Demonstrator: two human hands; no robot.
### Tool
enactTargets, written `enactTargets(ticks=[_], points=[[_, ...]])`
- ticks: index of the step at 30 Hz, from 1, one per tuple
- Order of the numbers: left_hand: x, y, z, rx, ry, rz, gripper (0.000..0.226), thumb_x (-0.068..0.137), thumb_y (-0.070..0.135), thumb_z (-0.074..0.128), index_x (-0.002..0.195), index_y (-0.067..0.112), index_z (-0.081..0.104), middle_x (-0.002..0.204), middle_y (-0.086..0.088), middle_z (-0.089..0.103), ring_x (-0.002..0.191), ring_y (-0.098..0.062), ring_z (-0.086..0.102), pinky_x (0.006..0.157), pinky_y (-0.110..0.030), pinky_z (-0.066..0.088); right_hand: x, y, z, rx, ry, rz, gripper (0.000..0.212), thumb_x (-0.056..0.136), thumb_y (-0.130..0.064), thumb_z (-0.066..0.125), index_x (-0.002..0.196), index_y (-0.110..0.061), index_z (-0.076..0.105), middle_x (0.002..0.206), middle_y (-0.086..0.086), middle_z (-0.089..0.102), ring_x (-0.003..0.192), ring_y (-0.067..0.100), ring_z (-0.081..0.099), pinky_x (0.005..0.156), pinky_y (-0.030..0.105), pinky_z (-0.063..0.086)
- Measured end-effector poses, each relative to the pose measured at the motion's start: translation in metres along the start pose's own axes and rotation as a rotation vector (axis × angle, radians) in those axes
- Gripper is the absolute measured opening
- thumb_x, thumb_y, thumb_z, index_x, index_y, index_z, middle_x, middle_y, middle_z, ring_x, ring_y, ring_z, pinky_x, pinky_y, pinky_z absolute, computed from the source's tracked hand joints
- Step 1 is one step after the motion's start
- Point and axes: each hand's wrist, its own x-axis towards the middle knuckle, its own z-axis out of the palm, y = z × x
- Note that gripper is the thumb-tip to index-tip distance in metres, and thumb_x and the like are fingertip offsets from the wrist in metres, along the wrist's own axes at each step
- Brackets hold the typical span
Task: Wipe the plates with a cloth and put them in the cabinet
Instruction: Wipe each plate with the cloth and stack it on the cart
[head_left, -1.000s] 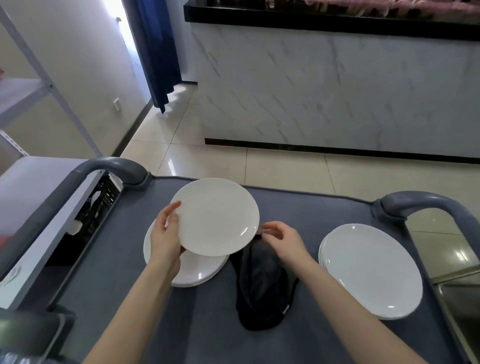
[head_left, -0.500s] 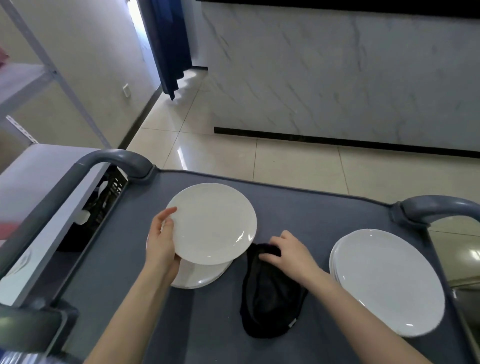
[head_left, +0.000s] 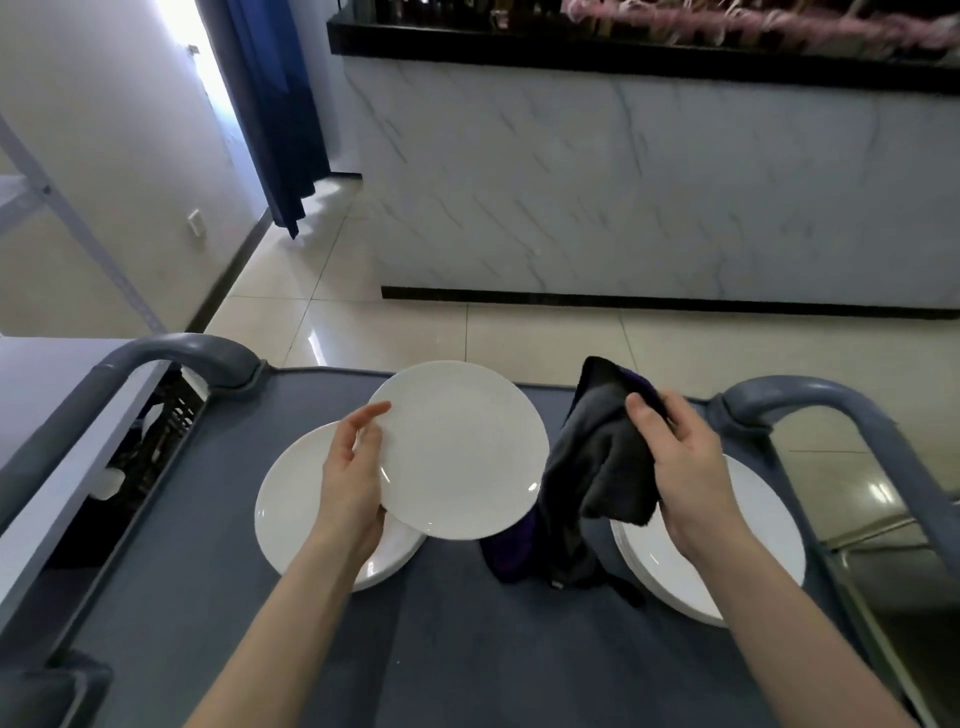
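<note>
So the left hand (head_left: 353, 488) holds the white plate (head_left: 462, 452) by its rim, the right hand (head_left: 685, 467) grips the dark cloth (head_left: 587, 467) just at its 3 o'clock.

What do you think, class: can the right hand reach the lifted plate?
Probably yes: the right hand grips the cloth beside the lifted plate, whose face is bare; the left hand holds one edge.

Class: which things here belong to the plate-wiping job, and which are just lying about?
Job: round white plate in the left hand; dark grey cloth in the right hand; left stack of white plates; right stack of white plates.
Lying about: dark blue curtain; white marble counter; black plastic crate.
</note>
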Motion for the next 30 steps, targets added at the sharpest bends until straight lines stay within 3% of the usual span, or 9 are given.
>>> enactTargets(ticks=[5, 7, 9, 12, 15, 18, 22, 26, 30], points=[[-0.015, 0.007, 0.01, -0.043, -0.027, 0.037, 0.023, 0.106, 0.026, 0.047, 0.106, 0.034, 0.069, 0.122, 0.006, 0.063, 0.101, -0.019, 0.06, 0.082, -0.041, 0.057, -0.027, -0.031, 0.0, 0.164, -0.082, -0.017, 0.023, 0.099, -0.032, 0.053, 0.1, -0.04, 0.075, 0.111, -0.01, 0.073, 0.107, 0.006, 0.067, 0.089, 0.024, 0.051], [-0.019, 0.01, 0.015, -0.06, -0.026, 0.039, 0.025, 0.107, 0.026, 0.045, 0.104, 0.034, 0.069, 0.122, 0.006, 0.062, 0.105, -0.021, 0.059, 0.084, -0.043, 0.057, -0.044, -0.031, 0.006, -0.075, -0.268, -0.1, 0.025, 0.097, -0.037, 0.053, 0.108, -0.054, 0.068, 0.111, -0.015, 0.071, 0.108, -0.002, 0.063, 0.086, 0.013, 0.048], [-0.023, 0.011, 0.02, -0.081, -0.022, 0.035, 0.028, 0.108, 0.026, 0.043, 0.103, 0.033, 0.069, 0.123, 0.004, 0.062, 0.105, -0.022, 0.059, 0.076, -0.039, 0.058, -0.056, -0.023, 0.014, -0.491, -0.409, -0.241, 0.036, 0.099, -0.033, 0.052, 0.122, -0.06, 0.055, 0.115, -0.019, 0.062, 0.116, -0.004, 0.052, 0.097, 0.012, 0.038], [-0.028, 0.011, 0.02, -0.142, -0.018, 0.032, 0.031, 0.109, 0.024, 0.043, 0.1, 0.033, 0.071, 0.115, 0.002, 0.067, 0.089, -0.015, 0.065, 0.06, -0.028, 0.058, -0.066, 0.001, 0.023, -1.11, -0.639, -0.503, 0.045, 0.102, -0.035, 0.045, 0.145, -0.042, 0.036, 0.153, -0.024, 0.029, 0.147, 0.006, 0.019, 0.119, 0.02, 0.009], [-0.032, 0.01, 0.013, -0.158, -0.028, 0.048, 0.032, 0.108, 0.025, 0.045, 0.099, 0.035, 0.074, 0.1, 0.011, 0.073, 0.08, -0.007, 0.068, 0.06, -0.025, 0.057, -0.08, 0.025, 0.024, -1.279, -0.763, -0.577, 0.051, 0.103, -0.044, 0.027, 0.153, -0.04, 0.019, 0.159, -0.023, 0.003, 0.15, 0.006, -0.007, 0.12, 0.024, -0.009], [-0.038, 0.003, 0.011, -0.144, -0.047, 0.052, 0.033, 0.108, 0.023, 0.045, 0.1, 0.034, 0.074, 0.099, 0.015, 0.075, 0.082, -0.002, 0.071, 0.064, -0.023, 0.058, -0.087, 0.035, 0.04, -1.23, -0.791, -0.59, 0.053, 0.102, -0.049, 0.019, 0.154, -0.037, 0.021, 0.161, -0.02, 0.009, 0.149, 0.001, -0.005, 0.12, 0.025, -0.009], [-0.047, -0.003, 0.012, -0.107, -0.104, 0.049, 0.035, 0.109, 0.022, 0.042, 0.107, 0.036, 0.074, 0.123, -0.003, 0.071, 0.112, -0.021, 0.067, 0.096, -0.04, 0.055, -0.058, 0.042, 0.071, -1.225, -0.686, -0.564, 0.057, 0.1, -0.051, 0.012, 0.155, -0.037, 0.011, 0.157, -0.022, -0.007, 0.144, -0.004, -0.018, 0.119, 0.024, -0.013], [-0.049, -0.003, 0.006, -0.056, -0.131, 0.072, 0.034, 0.108, 0.024, 0.044, 0.109, 0.04, 0.073, 0.11, 0.011, 0.074, 0.098, -0.011, 0.068, 0.086, -0.034, 0.059, -0.009, 0.037, 0.076, -1.28, -0.52, -0.469, 0.058, 0.104, -0.044, 0.026, 0.156, -0.029, 0.006, 0.162, -0.014, -0.008, 0.148, 0.003, -0.014, 0.123, 0.034, -0.004], [-0.048, -0.002, -0.004, -0.086, -0.087, 0.078, 0.033, 0.108, 0.026, 0.045, 0.108, 0.041, 0.074, 0.099, 0.022, 0.072, 0.084, 0.0, 0.069, 0.067, -0.023, 0.058, 0.005, 0.034, 0.052, -1.397, -0.465, -0.454, 0.059, 0.104, -0.044, 0.023, 0.156, -0.029, -0.001, 0.159, -0.016, -0.014, 0.149, 0.005, -0.013, 0.122, 0.031, -0.009]])
